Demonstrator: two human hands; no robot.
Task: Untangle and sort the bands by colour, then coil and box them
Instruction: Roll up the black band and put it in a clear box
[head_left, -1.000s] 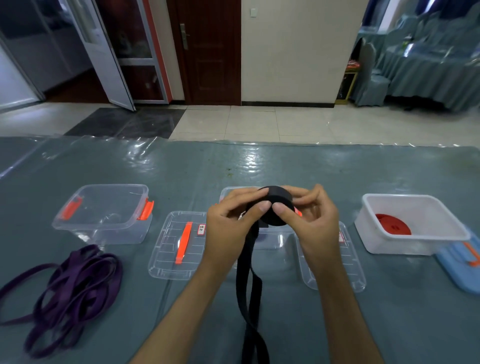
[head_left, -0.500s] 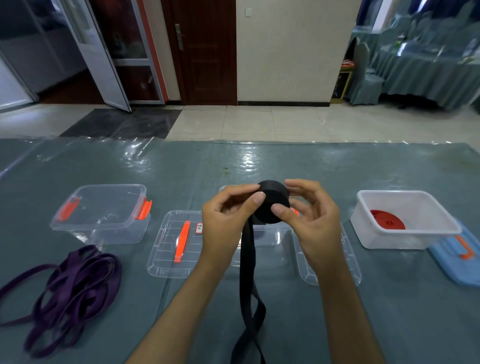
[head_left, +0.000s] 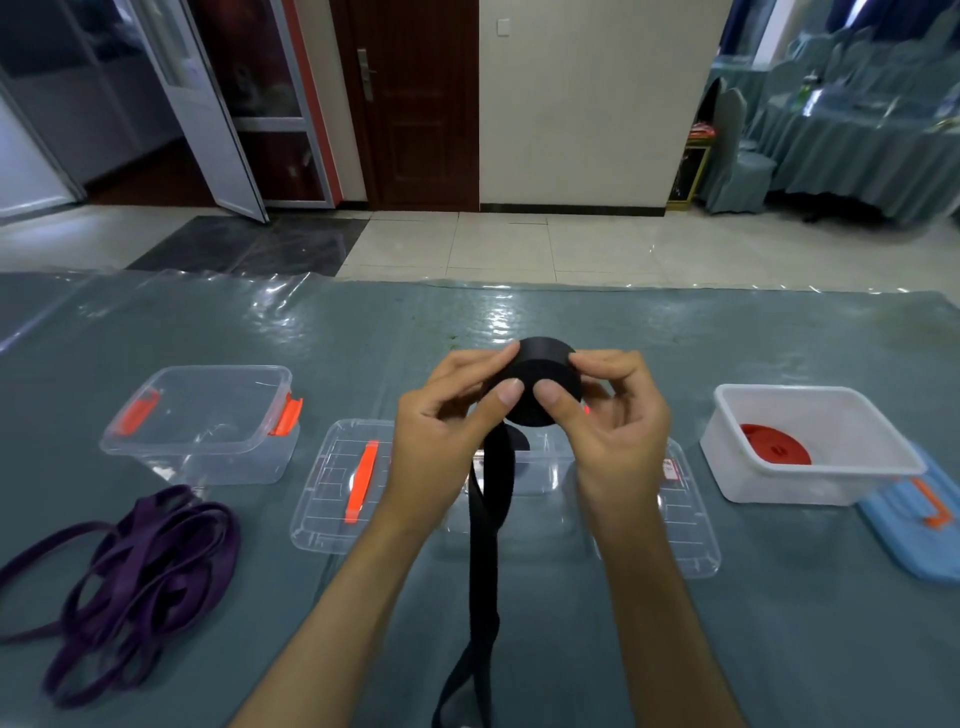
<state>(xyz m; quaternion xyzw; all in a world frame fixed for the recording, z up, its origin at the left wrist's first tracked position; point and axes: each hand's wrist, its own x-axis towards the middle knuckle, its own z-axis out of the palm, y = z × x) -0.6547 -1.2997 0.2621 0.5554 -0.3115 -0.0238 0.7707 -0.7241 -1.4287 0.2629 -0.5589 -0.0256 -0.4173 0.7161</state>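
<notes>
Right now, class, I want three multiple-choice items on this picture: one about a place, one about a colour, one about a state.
1. Where is the red coil?
A. in the white box
B. on the blue lid
C. in the left clear box

2. What colour is the loose band pile on the table?
A. red
B. purple
C. black

3. The black band is:
A. fully coiled
B. partly coiled, tail hanging
C. boxed

Answers: 1 A, it lies on the box floor; 2 B, the pile at left is purple; 3 B, the left hand and right hand hold the roll while a strip trails down.

Tiled floor (head_left: 519, 244), dark wooden door (head_left: 415, 104)
</notes>
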